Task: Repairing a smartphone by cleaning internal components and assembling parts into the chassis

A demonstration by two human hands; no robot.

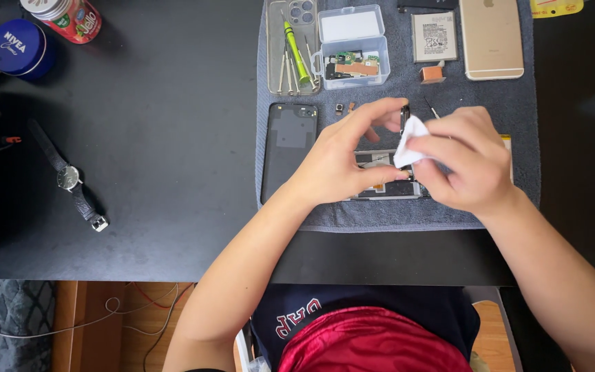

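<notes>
Here two hands work over a grey mat (504, 117) at the desk's (173, 138) far edge. The left hand (339, 162) pinches a small black part (405, 116) upright between thumb and fingertips; the right hand (470, 162) grips a white wipe (409, 141) pressed against that part. Beneath both lies one opened phone (387, 189), near the mat's front edge. One black back cover (289, 148) lies just left of the left hand. One gold phone (492, 38) and one battery (434, 36) sit along the mat's far edge. One clear tray (273, 69) holds a green screwdriver (296, 43) and several thin tools. One lidded clear box (352, 65) holds small boards. One watch (69, 177), one blue tin (16, 47) and one red can (71, 17) lie toward the desk's left side.
</notes>
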